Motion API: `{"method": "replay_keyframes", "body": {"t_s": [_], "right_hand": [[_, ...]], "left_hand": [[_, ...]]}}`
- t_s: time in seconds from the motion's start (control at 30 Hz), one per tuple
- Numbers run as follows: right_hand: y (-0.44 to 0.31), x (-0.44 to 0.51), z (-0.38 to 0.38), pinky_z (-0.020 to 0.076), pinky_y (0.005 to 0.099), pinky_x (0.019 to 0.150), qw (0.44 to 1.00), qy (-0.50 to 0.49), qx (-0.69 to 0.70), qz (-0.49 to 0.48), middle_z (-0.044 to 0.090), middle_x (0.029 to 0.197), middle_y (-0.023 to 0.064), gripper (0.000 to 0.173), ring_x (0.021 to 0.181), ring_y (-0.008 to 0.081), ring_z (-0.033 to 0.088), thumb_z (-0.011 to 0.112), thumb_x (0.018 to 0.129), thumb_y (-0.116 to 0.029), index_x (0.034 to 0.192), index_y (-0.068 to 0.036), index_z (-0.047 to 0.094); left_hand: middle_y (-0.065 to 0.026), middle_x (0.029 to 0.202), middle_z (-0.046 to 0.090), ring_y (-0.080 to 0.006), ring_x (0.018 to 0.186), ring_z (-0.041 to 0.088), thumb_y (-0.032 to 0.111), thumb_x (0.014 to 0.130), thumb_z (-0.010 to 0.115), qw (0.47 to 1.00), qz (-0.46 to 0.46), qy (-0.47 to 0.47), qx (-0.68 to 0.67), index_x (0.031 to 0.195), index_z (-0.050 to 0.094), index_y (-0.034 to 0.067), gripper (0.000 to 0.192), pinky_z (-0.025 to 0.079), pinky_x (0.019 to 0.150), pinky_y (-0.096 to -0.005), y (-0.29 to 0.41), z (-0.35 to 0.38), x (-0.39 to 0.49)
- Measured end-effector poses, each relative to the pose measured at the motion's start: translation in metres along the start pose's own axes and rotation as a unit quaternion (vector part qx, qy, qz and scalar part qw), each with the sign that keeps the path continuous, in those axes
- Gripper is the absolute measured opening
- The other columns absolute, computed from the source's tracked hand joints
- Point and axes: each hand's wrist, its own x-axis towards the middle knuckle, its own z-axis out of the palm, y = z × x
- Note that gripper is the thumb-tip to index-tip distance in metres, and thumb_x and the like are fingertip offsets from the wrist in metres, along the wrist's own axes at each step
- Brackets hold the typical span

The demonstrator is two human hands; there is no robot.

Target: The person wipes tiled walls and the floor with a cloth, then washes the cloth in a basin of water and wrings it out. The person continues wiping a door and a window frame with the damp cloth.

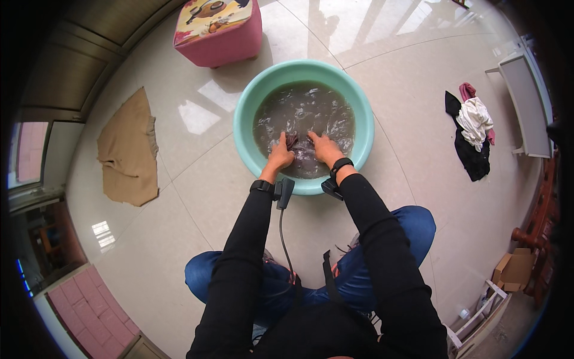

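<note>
A round green plastic basin (361, 148) stands on the tiled floor before me, holding murky grey-brown water (300, 105). Dark wet cloth (291, 141) shows at the water's surface between my hands, mostly hidden below it. My left hand (281, 154) is at the near left part of the water, its fingers on a bunched bit of the cloth. My right hand (324, 147) reaches in at the near right, its fingertips partly under water; whether they grip cloth is hidden. Each wrist bears a black strap with a small device.
A pink padded stool (219, 40) stands beyond the basin. Brown cloth (128, 157) lies on the floor at left. At right are a pile of white, black and pink clothes (474, 121), a white panel on legs (525, 105) and an open cardboard box (514, 269). A cable hangs from my left wrist.
</note>
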Motion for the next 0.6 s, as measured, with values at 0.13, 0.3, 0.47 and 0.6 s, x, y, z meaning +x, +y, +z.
{"method": "replay_keyframes", "body": {"t_s": [0.13, 0.3, 0.47, 0.6], "right_hand": [[-0.019, -0.004, 0.0, 0.0498, 0.0504, 0.097, 0.995, -0.002, 0.099, -0.017, 0.061, 0.119, 0.0316, 0.064, 0.115, 0.0472, 0.061, 0.064, 0.088, -0.011, 0.146, -0.013, 0.037], [-0.078, -0.026, -0.011, 0.0516, 0.0488, 0.086, 0.949, 0.026, 0.291, -0.12, 0.068, 0.106, 0.0281, 0.035, 0.099, 0.0427, 0.067, 0.056, 0.093, -0.027, 0.114, 0.001, 0.061], [-0.121, -0.055, -0.034, 0.0529, 0.0506, 0.078, 0.928, 0.091, 0.309, -0.185, 0.071, 0.09, 0.022, 0.033, 0.087, 0.0424, 0.068, 0.053, 0.098, -0.031, 0.094, -0.001, 0.067], [-0.123, -0.05, -0.035, 0.0541, 0.0527, 0.075, 0.934, 0.191, 0.228, -0.196, 0.07, 0.088, 0.0229, 0.035, 0.083, 0.0444, 0.068, 0.052, 0.1, -0.032, 0.091, -0.002, 0.067]], "left_hand": [[-0.0188, 0.159, 0.033, -0.0396, 0.142, 0.038, 0.044, 0.1, 0.048, 0.915, -0.133, -0.026, -0.381, 0.158, 0.021, 0.01, 0.072, 0.03, 0.109, -0.0665, 0.009, -0.012, 0.004], [-0.0143, 0.137, 0.055, -0.0339, 0.124, 0.057, 0.057, 0.105, 0.026, 0.751, -0.182, -0.083, -0.629, 0.144, 0.043, 0.009, 0.064, 0.05, 0.094, -0.0602, 0.021, -0.035, -0.012], [-0.0047, 0.103, 0.063, -0.0187, 0.093, 0.064, 0.04, 0.107, 0.043, 0.779, 0.046, -0.027, -0.625, 0.116, 0.056, 0.008, 0.036, 0.056, 0.079, -0.0348, -0.007, -0.04, -0.026], [-0.0033, 0.088, 0.063, -0.0193, 0.074, 0.065, 0.037, 0.103, 0.051, 0.747, -0.02, -0.038, -0.664, 0.098, 0.06, 0.011, 0.028, 0.054, 0.064, -0.0375, -0.007, -0.03, -0.01]]}}
